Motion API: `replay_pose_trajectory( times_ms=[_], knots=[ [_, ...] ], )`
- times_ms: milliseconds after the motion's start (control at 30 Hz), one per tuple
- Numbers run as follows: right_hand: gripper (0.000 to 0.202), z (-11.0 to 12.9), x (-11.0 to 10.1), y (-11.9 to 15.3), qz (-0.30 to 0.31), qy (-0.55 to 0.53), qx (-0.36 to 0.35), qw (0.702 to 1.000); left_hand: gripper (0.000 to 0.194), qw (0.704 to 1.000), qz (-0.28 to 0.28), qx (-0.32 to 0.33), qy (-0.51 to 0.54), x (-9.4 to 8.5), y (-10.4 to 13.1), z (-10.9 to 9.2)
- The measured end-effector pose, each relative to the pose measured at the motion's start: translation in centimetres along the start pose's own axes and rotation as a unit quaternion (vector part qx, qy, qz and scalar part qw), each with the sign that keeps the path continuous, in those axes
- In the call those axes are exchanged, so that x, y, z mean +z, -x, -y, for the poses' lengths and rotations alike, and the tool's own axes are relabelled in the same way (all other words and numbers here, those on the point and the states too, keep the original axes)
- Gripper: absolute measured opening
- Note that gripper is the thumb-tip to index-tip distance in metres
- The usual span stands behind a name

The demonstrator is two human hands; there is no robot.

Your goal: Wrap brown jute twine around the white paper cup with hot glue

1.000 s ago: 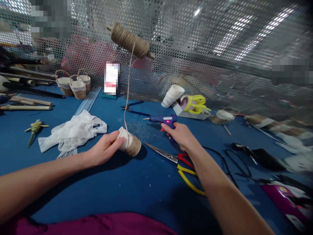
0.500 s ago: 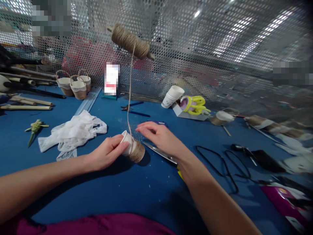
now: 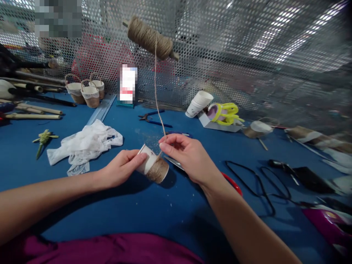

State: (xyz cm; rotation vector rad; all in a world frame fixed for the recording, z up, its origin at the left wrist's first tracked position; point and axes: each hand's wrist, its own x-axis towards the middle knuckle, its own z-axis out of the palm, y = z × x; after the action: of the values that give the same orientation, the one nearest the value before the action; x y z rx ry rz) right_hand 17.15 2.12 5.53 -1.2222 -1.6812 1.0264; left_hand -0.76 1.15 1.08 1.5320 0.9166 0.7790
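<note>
My left hand point(image 3: 125, 165) grips a white paper cup point(image 3: 147, 157) near its rim; the cup lies tilted on its side just above the table. Brown twine point(image 3: 158, 171) is wound around its lower half. With thumb and fingers my right hand point(image 3: 184, 152) pinches the twine strand point(image 3: 157, 88) beside the cup. That strand runs up to a twine spool point(image 3: 150, 38) on a rod by the mesh panel. Partly hidden under my right hand lie scissors point(image 3: 173, 162), with a red handle showing by the wrist.
White lace point(image 3: 85, 145) lies to the left. Pliers point(image 3: 154, 120), stacked paper cups point(image 3: 198, 103) and a box point(image 3: 220, 125) holding yellow-trimmed pieces stand behind. Small twine-wrapped baskets point(image 3: 90, 97) sit back left. A black cord point(image 3: 247, 183) loops at right.
My right hand has closed on the twine strand, drawing it slightly right. The cup has turned a little in my left hand. The view has shifted slightly.
</note>
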Motion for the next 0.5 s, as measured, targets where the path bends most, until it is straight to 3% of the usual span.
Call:
replay_pose_trajectory(
  times_ms=[500],
  knots=[
    [0.021,-0.73,0.53,0.12,0.016,0.016,0.042,0.999,0.029,0.998,0.02,0.062,-0.003,0.01,0.76,-0.35]
  ],
)
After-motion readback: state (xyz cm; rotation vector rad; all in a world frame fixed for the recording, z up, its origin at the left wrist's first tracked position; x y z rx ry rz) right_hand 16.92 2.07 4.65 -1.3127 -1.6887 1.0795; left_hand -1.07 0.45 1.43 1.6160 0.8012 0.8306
